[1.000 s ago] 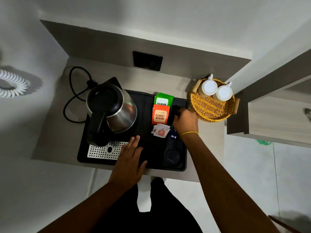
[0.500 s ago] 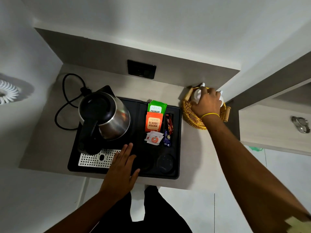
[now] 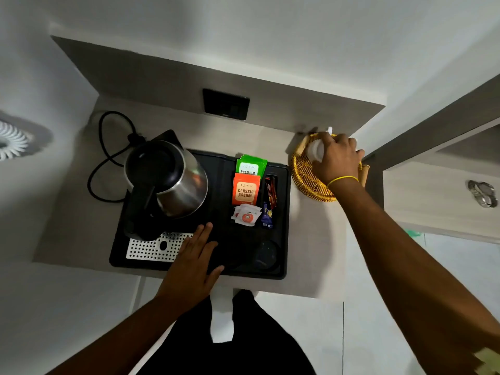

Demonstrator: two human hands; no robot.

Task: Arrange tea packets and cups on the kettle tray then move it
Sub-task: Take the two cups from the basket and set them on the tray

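On the counter [image 3: 319, 253], at its left, a black cord [image 3: 108, 158] loops beside the steel kettle [image 3: 173, 182], which stands on the black tray [image 3: 281, 272]. The left hand [image 3: 194, 263] lies palm down on the tray's near part, fingers straight and spread, grip apart, fingertips just beside the perforated plate [image 3: 151, 250]. Further right, in the tray's compartments, sit a green packet [image 3: 250, 166], an orange packet [image 3: 244, 190], white sachets [image 3: 246, 215] and thin sticks [image 3: 270, 190]. At the far right the right arm stretches out over the counter; the right hand [image 3: 338, 161], a yellow band [image 3: 342, 180] at its wrist, curls down over a white cup [image 3: 315, 151] in the wicker basket [image 3: 308, 180], grip closed around the cup.
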